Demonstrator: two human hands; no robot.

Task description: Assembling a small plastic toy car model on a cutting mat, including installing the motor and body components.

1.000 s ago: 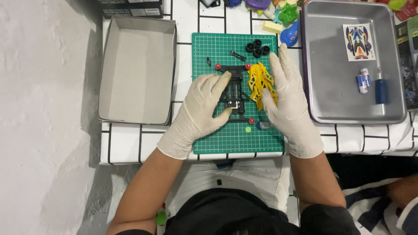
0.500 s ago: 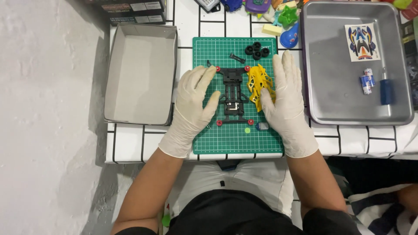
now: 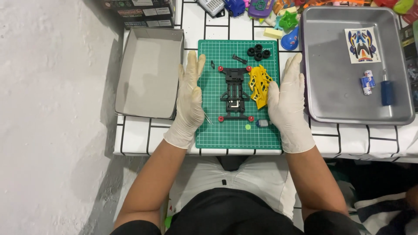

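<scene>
A black toy-car chassis (image 3: pixel 235 93) with red rollers at its corners is lying in the middle of a green cutting mat (image 3: pixel 217 135), with a yellow car body shell (image 3: pixel 260 85) touching its right side. Four small black tyres (image 3: pixel 258 52) are sitting near the mat's far right corner, and a small grey motor (image 3: pixel 262 123) is lying near its right edge, just below the shell. The left hand (image 3: pixel 190 98) is resting flat on the mat's left edge, its grip fully open and holding nothing. The right hand (image 3: pixel 288 98) is lying flat along the mat's right edge, just beside the shell, equally open and empty. On the bench (image 3: pixel 348 139), an open grey cardboard box (image 3: pixel 150 74) is standing left of the mat, and a metal tray (image 3: pixel 331 87) holding a sticker sheet (image 3: pixel 362 44), batteries (image 3: pixel 367 82) and a blue-handled tool (image 3: pixel 387 90) is standing to the right.
</scene>
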